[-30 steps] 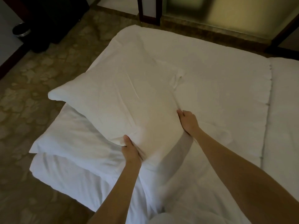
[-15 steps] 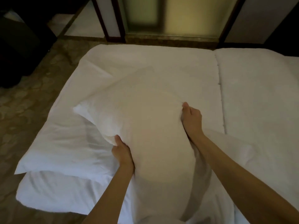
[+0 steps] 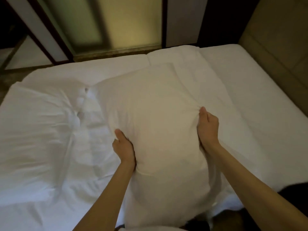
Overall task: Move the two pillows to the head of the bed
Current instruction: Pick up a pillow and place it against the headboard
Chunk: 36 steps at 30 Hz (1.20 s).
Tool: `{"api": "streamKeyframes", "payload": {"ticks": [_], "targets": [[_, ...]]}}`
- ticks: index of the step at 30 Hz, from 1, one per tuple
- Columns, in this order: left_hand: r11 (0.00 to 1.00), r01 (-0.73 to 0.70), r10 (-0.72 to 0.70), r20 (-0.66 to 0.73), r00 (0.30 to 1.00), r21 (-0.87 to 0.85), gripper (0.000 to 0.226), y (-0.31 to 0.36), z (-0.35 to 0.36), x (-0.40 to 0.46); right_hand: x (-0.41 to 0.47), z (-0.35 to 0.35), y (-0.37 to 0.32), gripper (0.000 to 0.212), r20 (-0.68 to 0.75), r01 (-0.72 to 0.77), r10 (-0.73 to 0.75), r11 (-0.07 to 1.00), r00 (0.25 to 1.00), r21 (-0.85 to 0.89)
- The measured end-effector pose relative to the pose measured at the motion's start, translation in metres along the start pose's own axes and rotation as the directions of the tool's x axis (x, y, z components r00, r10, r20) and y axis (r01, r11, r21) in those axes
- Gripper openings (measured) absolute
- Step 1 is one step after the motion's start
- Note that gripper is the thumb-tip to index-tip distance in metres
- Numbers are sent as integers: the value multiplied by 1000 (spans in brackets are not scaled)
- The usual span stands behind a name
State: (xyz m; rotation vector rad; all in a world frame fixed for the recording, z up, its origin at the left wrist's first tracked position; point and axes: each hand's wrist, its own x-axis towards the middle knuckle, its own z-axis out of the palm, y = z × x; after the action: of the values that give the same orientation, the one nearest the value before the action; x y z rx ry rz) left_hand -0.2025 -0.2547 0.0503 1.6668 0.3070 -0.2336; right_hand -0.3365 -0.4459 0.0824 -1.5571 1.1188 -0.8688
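I hold a white pillow (image 3: 160, 124) up above the bed, long side running away from me. My left hand (image 3: 124, 148) grips its left edge and my right hand (image 3: 207, 127) grips its right edge, both pinching the cover. A second white pillow (image 3: 38, 130) lies flat and creased on the bed's left part. The white bed (image 3: 250, 90) stretches to the right, where a padded beige headboard (image 3: 276, 35) rises at the far right.
Beyond the bed's far side stand dark-framed frosted glass panels (image 3: 126, 24). A strip of patterned floor (image 3: 11, 75) shows at the far left. A dark shape (image 3: 290, 192) sits at the bed's near right edge.
The view has swung right, bringing the headboard into sight. The held pillow has moved right, off the second pillow, which now lies alone at the left. Both hands keep their grip.
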Motion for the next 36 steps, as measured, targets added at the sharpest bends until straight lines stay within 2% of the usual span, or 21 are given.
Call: {"api": "streamKeyframes", "payload": {"ticks": [3, 6, 14, 23, 31, 33, 36], "targets": [[999, -43, 43, 11, 999, -15, 47, -7, 55, -65, 18, -82, 17, 48, -27, 2, -1, 1000, 1000, 20], [996, -90, 90, 33, 995, -12, 53, -11, 105, -121, 36, -152, 27, 48, -58, 9, -8, 1000, 998, 8], [990, -133, 138, 122, 983, -48, 45, 6, 206, -191, 100, -248, 35, 50, -165, 61, -60, 998, 985, 2], [978, -194, 203, 117, 972, -80, 50, 36, 298, -162, 200, -249, 33, 50, -169, 142, -152, 988, 974, -66], [986, -146, 155, 126, 980, -76, 51, 48, 379, -98, 294, -215, 36, 51, -171, 134, -169, 971, 971, -197], [995, -103, 103, 135, 985, -3, 59, 36, 390, -83, 311, -210, 46, 51, -158, 85, -128, 964, 979, -250], [973, -18, -20, 159, 987, 230, 58, -2, 396, -60, 328, -208, 75, 52, -95, -53, 19, 927, 995, -371]]}}
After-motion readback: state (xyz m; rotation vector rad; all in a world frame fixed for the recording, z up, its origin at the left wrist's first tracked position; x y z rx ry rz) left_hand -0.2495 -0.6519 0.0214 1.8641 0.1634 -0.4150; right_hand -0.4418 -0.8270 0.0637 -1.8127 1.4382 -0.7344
